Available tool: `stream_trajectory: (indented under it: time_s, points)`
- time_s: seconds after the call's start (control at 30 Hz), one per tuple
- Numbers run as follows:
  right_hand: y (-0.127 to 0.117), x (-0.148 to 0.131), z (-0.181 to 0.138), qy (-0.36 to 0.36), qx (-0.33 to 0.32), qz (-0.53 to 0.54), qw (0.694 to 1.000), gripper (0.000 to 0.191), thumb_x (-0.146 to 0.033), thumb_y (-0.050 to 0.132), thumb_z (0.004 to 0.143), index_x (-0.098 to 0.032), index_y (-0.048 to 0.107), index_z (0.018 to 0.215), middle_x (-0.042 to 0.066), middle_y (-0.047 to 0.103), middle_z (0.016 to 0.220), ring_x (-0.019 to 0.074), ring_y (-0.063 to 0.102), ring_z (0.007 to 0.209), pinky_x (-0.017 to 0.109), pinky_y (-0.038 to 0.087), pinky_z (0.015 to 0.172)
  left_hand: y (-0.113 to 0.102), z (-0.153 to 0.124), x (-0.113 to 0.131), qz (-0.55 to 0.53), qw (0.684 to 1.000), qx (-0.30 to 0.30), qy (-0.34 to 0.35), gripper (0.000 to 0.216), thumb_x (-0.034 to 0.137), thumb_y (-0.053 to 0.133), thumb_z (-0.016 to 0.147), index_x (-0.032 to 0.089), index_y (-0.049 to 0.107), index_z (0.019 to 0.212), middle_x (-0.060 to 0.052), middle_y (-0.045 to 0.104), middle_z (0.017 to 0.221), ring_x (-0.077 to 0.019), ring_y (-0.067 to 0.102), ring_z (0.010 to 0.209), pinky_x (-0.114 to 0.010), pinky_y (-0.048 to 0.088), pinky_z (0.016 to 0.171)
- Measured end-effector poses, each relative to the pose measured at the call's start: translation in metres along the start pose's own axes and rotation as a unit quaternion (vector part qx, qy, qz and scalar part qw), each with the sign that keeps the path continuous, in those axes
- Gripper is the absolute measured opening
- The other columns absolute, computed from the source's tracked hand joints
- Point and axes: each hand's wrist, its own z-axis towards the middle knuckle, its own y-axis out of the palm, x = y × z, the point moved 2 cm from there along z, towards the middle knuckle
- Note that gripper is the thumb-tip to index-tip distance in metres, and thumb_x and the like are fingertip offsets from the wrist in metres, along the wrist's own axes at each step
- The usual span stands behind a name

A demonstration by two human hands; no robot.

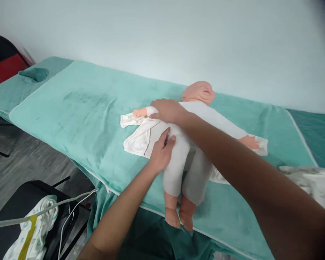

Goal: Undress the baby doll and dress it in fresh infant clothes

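A baby doll point(176, 155) in a white long-sleeved outfit lies on its back, its head toward the wall and bare feet toward me. Under it, a white printed garment point(137, 142) is spread out, with its sleeves beneath the doll's forearms. My right hand point(168, 110) reaches across the doll's body, fingers and thumb around its sleeved arm on the left side. Lower down, my left hand point(161, 152) rests against the doll's hip, its thumb and forefinger slightly apart with nothing visible between them. My right forearm covers part of the doll's belly.
A green padded table cover point(92, 108) runs along the white wall. White patterned cloth point(311, 180) lies at the right. A black chair point(29, 195) at lower left holds a folded printed cloth point(35, 231) with a yellow strip, and pale cables point(67, 200) cross above it.
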Motion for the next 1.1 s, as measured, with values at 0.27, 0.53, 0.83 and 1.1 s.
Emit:
stream_trajectory:
  time_s: [0.27, 0.53, 0.83, 1.1]
  points:
    - [-0.019, 0.032, -0.043, 0.031, 0.119, 0.117, 0.986, 0.049, -0.063, 0.051, 0.095, -0.023, 0.065, 0.120, 0.011, 0.072, 0.118, 0.0330, 0.065, 0.102, 0.043, 0.048, 0.082, -0.020, 0.022, 0.008, 0.279, 0.926, 0.029, 0.254, 0.037, 0.016, 0.047, 0.099, 0.016, 0.061, 0.133, -0.013, 0.065, 0.142, -0.0255, 0.058, 0.135, -0.044, 0.043, 0.120]
    - [-0.017, 0.023, -0.053, 0.004, 0.081, 0.089, 0.993, 0.058, -0.071, 0.043, 0.096, -0.024, 0.071, 0.113, 0.010, 0.074, 0.111, 0.0306, 0.065, 0.100, 0.040, 0.044, 0.080, -0.078, 0.072, 0.009, 0.541, 0.813, 0.154, 0.150, 0.018, 0.028, 0.054, 0.098, 0.018, 0.067, 0.107, -0.016, 0.070, 0.118, -0.0360, 0.060, 0.119, -0.052, 0.048, 0.100]
    - [-0.015, 0.012, -0.051, 0.014, 0.038, 0.004, 0.999, 0.047, -0.065, 0.051, 0.095, -0.023, 0.072, 0.094, 0.009, 0.074, 0.099, 0.0289, 0.064, 0.093, 0.037, 0.037, 0.073, -0.092, 0.075, 0.003, 0.293, 0.915, 0.230, 0.156, 0.009, 0.022, 0.050, 0.098, 0.022, 0.058, 0.094, -0.004, 0.071, 0.095, -0.0193, 0.064, 0.090, -0.031, 0.047, 0.083]
    - [0.005, -0.001, -0.032, 0.028, 0.041, -0.094, 0.994, 0.034, -0.040, 0.051, 0.099, -0.014, 0.069, 0.111, 0.019, 0.073, 0.107, 0.0339, 0.064, 0.102, 0.043, 0.042, 0.085, -0.067, 0.063, 0.002, 0.468, 0.849, 0.055, 0.241, 0.023, 0.034, 0.041, 0.106, 0.022, 0.060, 0.108, -0.008, 0.069, 0.108, -0.0216, 0.065, 0.097, -0.032, 0.045, 0.078]
